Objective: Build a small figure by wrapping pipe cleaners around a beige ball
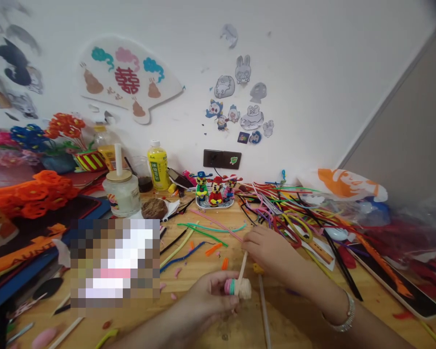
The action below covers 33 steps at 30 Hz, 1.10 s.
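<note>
Near the front middle of the table, my left hand [212, 295] is closed on a small wound roll of fuzzy pipe cleaner [244, 289], cream at the right end with teal and pink bands at the left. A cream strand [243, 266] runs up from the roll to my right hand [263, 245], whose fingers pinch its upper end. On that wrist is a silver bracelet [346, 315]. Beyond the hands, three small pipe-cleaner figures [216, 191] in green, red and pink stand on a little white tray [218, 207].
Loose pipe cleaners [276, 211] lie heaped at the back right, beside a dark tray [396, 283]. Toward the left are a yellow drink bottle [157, 166], a glass jar [122, 196] and orange fuzzy flowers [43, 194]. A blurred-out patch [114, 264] covers something there.
</note>
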Motion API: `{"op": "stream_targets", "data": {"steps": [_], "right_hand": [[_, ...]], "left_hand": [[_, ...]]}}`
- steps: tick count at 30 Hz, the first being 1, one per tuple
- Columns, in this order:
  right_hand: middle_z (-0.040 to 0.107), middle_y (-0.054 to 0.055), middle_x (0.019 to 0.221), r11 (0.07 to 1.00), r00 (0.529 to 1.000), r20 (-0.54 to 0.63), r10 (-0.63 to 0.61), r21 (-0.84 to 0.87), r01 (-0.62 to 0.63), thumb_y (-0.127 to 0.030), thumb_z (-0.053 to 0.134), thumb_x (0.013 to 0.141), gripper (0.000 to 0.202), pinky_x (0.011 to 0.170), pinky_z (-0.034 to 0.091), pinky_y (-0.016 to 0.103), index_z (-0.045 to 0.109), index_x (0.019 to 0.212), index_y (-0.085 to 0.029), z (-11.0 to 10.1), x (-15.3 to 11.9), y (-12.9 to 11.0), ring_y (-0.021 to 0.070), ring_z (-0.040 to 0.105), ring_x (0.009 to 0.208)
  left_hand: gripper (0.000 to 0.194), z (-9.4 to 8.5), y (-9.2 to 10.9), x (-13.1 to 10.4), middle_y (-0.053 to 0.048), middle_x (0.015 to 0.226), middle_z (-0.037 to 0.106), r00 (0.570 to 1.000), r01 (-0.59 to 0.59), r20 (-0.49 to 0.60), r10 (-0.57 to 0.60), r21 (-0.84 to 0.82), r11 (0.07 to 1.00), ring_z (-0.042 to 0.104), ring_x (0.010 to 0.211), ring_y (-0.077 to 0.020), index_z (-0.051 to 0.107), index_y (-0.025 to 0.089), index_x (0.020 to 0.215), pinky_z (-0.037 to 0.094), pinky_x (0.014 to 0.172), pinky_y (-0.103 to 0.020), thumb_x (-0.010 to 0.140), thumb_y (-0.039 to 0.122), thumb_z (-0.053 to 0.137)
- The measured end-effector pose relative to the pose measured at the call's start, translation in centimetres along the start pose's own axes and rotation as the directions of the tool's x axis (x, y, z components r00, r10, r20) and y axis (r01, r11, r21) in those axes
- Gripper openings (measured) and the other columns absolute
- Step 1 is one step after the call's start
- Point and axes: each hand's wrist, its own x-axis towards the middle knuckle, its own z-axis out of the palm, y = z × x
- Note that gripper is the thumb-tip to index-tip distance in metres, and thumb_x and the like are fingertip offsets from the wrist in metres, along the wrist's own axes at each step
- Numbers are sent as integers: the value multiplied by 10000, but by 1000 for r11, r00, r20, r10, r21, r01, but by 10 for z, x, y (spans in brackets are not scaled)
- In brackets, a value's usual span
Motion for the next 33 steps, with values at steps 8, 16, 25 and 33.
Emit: {"op": "stream_targets", "data": {"steps": [8,16,25,33], "right_hand": [[649,90,859,1000,999,-33,-20,-21,19,-115,588,785,66,752,420,352,648,812,-119,14,4,-2,218,531,827],[644,92,939,981,994,-112,15,192,7,-150,590,782,268,801,432,334,571,1047,-111,11,3,-10,203,532,879],[634,47,718,970,973,-221,-69,211,117,-143,491,850,123,653,421,291,603,900,-143,26,4,-10,177,516,698],[618,32,686,981,979,-174,-106,140,131,-204,465,862,163,609,405,277,595,779,-154,32,4,-27,163,515,650]], "left_hand": [[464,-2,-6,8,39,622,609,994,-18,107,9,81,997,543,481,-69,628,156,861,435,505,-220,452,252,827],[371,1,-6,8,46,479,559,977,-186,143,160,196,963,505,377,-76,538,148,763,368,394,-186,601,435,709],[319,6,-10,-1,33,649,527,945,-320,166,280,306,897,440,414,-44,424,181,844,300,407,-178,766,473,527],[343,1,-12,-6,24,731,517,895,-401,-21,445,395,826,449,538,-95,395,237,1073,348,491,-210,799,407,511]]}}
